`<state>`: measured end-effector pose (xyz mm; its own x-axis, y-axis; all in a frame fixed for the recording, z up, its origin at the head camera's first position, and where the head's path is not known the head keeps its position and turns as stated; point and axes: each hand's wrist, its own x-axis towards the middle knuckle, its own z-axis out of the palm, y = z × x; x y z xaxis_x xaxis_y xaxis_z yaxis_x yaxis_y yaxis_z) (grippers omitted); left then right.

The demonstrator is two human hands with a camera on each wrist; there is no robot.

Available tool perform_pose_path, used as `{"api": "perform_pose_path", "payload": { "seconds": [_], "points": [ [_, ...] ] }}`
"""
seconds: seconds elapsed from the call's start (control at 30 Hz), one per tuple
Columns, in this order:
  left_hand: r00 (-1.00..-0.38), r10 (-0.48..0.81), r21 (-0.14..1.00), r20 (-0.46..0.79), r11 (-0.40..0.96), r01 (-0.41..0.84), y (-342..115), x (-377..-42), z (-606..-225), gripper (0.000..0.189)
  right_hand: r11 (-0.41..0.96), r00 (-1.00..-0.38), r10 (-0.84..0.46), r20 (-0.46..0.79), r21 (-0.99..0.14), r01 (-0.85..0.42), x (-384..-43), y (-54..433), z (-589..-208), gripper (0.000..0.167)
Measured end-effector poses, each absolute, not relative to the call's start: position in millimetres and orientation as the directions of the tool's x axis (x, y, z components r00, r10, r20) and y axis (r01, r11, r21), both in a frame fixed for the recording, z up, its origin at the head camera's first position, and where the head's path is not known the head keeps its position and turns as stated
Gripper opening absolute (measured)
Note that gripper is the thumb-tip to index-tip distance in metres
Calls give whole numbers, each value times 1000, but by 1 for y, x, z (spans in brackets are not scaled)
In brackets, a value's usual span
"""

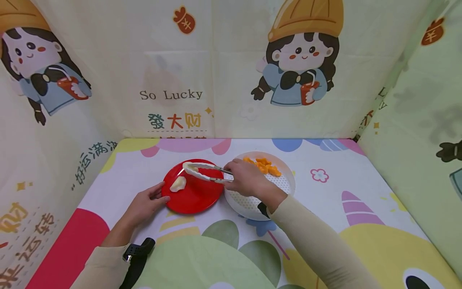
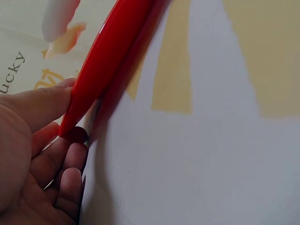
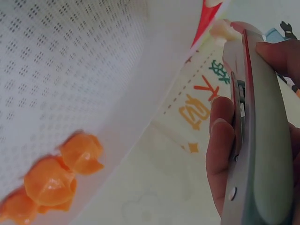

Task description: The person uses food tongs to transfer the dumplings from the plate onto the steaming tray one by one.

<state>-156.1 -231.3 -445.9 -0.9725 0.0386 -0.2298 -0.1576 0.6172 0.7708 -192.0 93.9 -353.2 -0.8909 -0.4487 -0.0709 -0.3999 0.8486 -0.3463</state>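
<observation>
My left hand (image 1: 147, 205) pinches the near-left rim of a red plate (image 1: 196, 200), thumb on top and fingers below. On the plate lies a pale dumpling-shaped piece (image 1: 178, 184). My right hand (image 1: 249, 178) grips metal tongs (image 1: 216, 180), which reach left over the plate. A second pale piece (image 1: 187, 165) is at the tips of the tongs, near the plate's far-left rim. In the right wrist view the handle of the tongs (image 3: 269, 126) lies between thumb and fingers.
A white perforated basket (image 1: 243, 204) stands right of the plate, partly under my right hand. Several orange dumpling-shaped pieces (image 1: 263, 166) lie at its far side. The patterned tablecloth (image 1: 325, 200) extends to the right, and a printed curtain (image 1: 231, 72) hangs behind.
</observation>
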Motion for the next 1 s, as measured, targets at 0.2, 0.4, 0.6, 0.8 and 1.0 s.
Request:
{"api": "perform_pose_path", "payload": {
  "seconds": [0.2,0.4,0.6,0.8,1.0],
  "points": [
    [-975,41,772,-218,619,-147,-232,-156,-446,83,846,-894,-447,-23,-335,-414,-181,111,-344,45],
    [-977,36,767,-208,626,-140,-231,-155,-447,82,840,-882,-465,80,-274,-467,-170,133,-339,38],
    [-978,34,764,-204,631,-138,-230,-153,-445,82,842,-871,-464,162,-224,-490,-163,158,-337,40],
    [-977,35,767,-208,626,-141,-229,-153,-444,83,849,-885,-422,194,-257,-461,-156,185,-339,41],
    [-978,35,765,-206,629,-139,-230,-153,-445,82,858,-897,-384,219,-273,-434,-151,207,-344,41]
  ]
}}
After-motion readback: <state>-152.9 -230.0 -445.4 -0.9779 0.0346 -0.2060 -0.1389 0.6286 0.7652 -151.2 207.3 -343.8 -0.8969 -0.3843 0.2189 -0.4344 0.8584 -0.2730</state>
